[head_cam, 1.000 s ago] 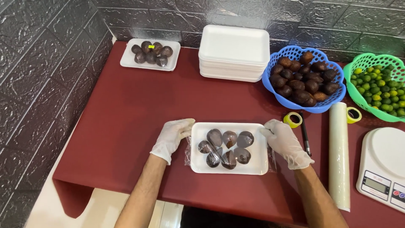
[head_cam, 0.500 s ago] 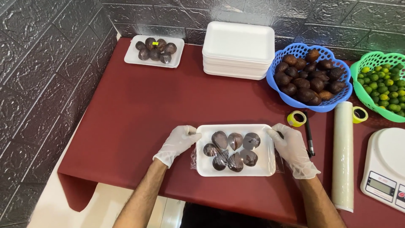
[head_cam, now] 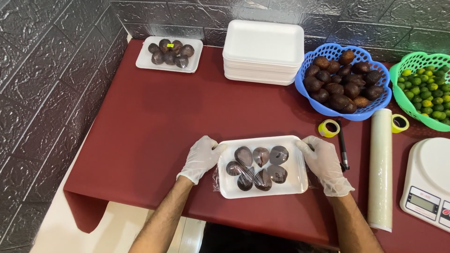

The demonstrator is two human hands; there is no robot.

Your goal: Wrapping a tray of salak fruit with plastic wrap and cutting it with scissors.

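Note:
A white foam tray point(head_cam: 290, 180) with several dark brown fruits under clear film lies near the front edge of the dark red table point(head_cam: 154, 126). My left hand point(head_cam: 201, 159), in a white glove, presses against the tray's left edge. On the right edge rests my gloved right hand point(head_cam: 324, 164), fingers curled over the rim. Loose film point(head_cam: 216, 178) sticks out at the tray's left side.
A second wrapped tray of fruits point(head_cam: 169, 52) sits at the back left, a stack of white foam trays point(head_cam: 263, 50) behind. At right: blue basket of brown fruits point(head_cam: 344, 82), green basket of limes point(head_cam: 424, 89), film roll point(head_cam: 379, 168), yellow tape point(head_cam: 329, 128), black pen point(head_cam: 342, 151), white scale point(head_cam: 429, 180).
The view has shifted slightly. Both hands stay at the tray's two sides, sliding along its edges; the tray remains in about the same spot on the table.

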